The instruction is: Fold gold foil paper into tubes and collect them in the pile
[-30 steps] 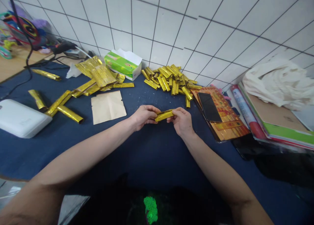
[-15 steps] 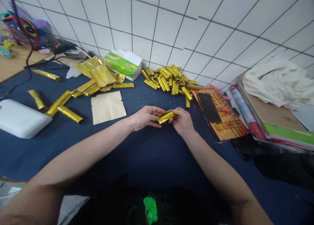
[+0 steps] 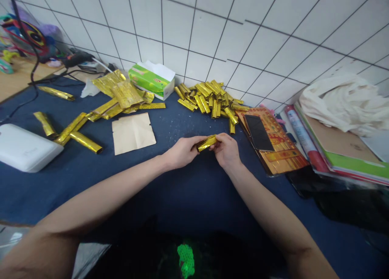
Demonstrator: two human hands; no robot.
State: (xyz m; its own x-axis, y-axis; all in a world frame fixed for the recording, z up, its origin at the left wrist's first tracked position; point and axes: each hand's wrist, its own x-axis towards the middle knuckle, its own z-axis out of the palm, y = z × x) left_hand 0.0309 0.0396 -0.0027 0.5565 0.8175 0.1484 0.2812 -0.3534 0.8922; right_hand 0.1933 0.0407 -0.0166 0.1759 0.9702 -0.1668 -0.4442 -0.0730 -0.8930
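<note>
I have a small gold foil roll [image 3: 207, 142] pinched between both hands, just above the blue cloth [image 3: 170, 189] near the middle of the bench. My left hand [image 3: 181, 152] is curled around its left end, fingers closed over the foil; my right hand [image 3: 226, 150] grips the right end between thumb and fingertips. Both hands are closed on the one piece, close together, almost touching.

Just beyond my hands, toward the back edge by the tiled wall [image 3: 212, 31], lies a heap of finished gold rolls [image 3: 209, 98]. To the right of it a dark phone [image 3: 259, 132] rests on a stack of printed paper sheets [image 3: 281, 155], with books [image 3: 340, 157] and a white cloth [image 3: 343, 102] toward the right edge. Left of my hands sits a plain tan paper [image 3: 133, 132], then loose foil sheets [image 3: 121, 92] and long gold tubes [image 3: 77, 135], a green tissue box [image 3: 151, 79] at the back, and a white device [image 3: 26, 147] at the left edge.

The foil looks thin and springy, so I judge that a slack pinch would let the roll uncurl, and too hard a squeeze would crease or flatten it. It could also slip from my fingers into the heap.
</note>
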